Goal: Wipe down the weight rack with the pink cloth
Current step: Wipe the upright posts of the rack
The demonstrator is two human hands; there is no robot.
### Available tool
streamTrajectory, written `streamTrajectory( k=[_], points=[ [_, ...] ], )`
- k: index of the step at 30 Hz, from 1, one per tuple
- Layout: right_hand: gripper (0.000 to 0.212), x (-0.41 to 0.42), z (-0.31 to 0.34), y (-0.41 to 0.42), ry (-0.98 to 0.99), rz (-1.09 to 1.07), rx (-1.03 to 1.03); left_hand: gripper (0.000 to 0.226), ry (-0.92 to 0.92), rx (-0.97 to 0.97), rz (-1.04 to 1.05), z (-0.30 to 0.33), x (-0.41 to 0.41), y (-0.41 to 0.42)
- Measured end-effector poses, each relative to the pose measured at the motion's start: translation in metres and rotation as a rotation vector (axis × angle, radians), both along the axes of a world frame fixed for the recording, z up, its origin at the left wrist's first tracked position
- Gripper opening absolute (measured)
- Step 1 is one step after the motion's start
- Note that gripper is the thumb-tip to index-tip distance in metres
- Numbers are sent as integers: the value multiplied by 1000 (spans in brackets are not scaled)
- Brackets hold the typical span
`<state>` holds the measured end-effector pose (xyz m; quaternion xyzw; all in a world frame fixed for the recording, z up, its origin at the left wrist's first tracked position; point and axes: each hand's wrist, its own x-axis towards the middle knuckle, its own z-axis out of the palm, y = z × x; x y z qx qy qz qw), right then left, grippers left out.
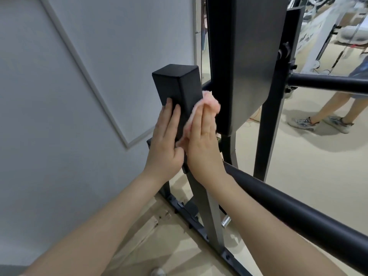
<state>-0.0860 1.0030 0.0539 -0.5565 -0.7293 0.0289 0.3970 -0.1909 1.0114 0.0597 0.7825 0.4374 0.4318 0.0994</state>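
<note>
1. Setting: a gym corner. Pale grey wall (pixel 59 96) at my left, matt and faintly textured, crossed by a thin raised trim line. Beige floor (pixel 298 160) below, smooth, with a low sheen.
2. Weight rack (pixel 211 214): dark powder-coated steel, its base rail bolted together along the floor. It stands just beside the wall and fills the middle of my view.
3. Square post (pixel 179 84): the part in hand. Upright box-section tube, flat black cap, crisp edges, satin finish.
4. My left hand (pixel 165 140): fingers straight and flat on the post's left face, gripping nothing. As I judge it, it is there to brace the post against the push from the other side.
5. My right hand (pixel 203 140): fingers extended, pressing the pink cloth (pixel 207 100) against the post's right face. Palm pressure holds the cloth there; nothing is curled round it.
6. The cloth: soft, fluffy, bunched; its folds show above my fingertips and along the edge of my palm. It sits between hand and steel, well up the post, below the cap.
7. Round bar (pixel 298 214): thick black tube, matt, running out to my right from behind my right wrist.
8. Flat dark panel (pixel 249 66): smooth, slightly glossy, hanging behind the post.
9. Another person's legs in grey trainers (pixel 320 122), well apart, at the far right.
10. Progress, as I judge it: one post underway; bars, panel and base not yet done.
</note>
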Motion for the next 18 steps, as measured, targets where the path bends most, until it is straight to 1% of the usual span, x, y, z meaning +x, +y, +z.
streamTrajectory(
  k=[2,3,6,7,9,10,11,13,15,18],
  points=[
    [75,15,-4,-16,-36,49,-181,79,68,49,48,-9,2,-6],
    [73,27,-5,-24,-69,50,-220,81,112,77,64,-13,2,-7],
    [51,65,-9,-53,-275,-116,-194,87,247,148,27,-27,-2,-10],
    [50,70,-10,-62,-361,-165,-251,85,287,155,-8,-32,-1,-12],
    [45,65,-19,-69,-522,-189,-452,83,368,164,-71,-44,0,-16],
    [44,59,-23,-65,-559,-198,-522,84,403,169,-95,-49,0,-18],
    [47,52,-25,-57,-577,-208,-556,85,425,161,-97,-54,0,-19],
    [59,40,-25,-39,-591,-237,-584,89,420,114,-45,-61,-2,-19],
    [68,34,-30,-33,-620,-270,-559,92,390,65,-11,-60,-3,-17],
    [66,42,-38,-56,-650,-297,-473,95,365,-25,-45,-59,-2,-13]
  ],
)
